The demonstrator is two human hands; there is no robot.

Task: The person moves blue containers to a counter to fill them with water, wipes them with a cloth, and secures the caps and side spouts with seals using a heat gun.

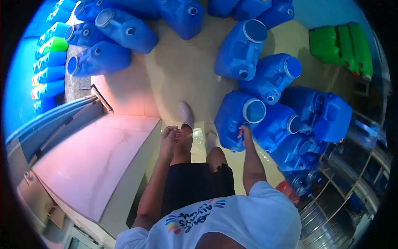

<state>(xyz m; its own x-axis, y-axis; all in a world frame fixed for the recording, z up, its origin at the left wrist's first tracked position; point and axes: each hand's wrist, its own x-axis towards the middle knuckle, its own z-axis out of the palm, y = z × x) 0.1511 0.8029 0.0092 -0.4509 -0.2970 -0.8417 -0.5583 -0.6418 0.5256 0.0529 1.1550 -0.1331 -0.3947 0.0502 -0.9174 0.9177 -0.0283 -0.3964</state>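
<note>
Over my left knee hovers my left hand (171, 133), its fingers curled in and nothing visible in them. On the other side, my right hand (244, 133) is closed at the handle of a blue plastic jerrycan (227, 120), between its wide round lid and small spout. This jerrycan stands on the floor just right of my feet. Against it on the right is another blue jerrycan (271, 124). Behind it stands a further blue jerrycan (265, 83), and farther out a larger blue jerrycan (237, 52).
Several blue jerrycans (101, 58) stand at the far left, with more along the far side. Green canisters (329, 46) line the right wall. A pale countertop (99, 155) is close on my left. A metal rack (331, 199) stands at lower right. Light puddles show on the tiled floor (178, 74).
</note>
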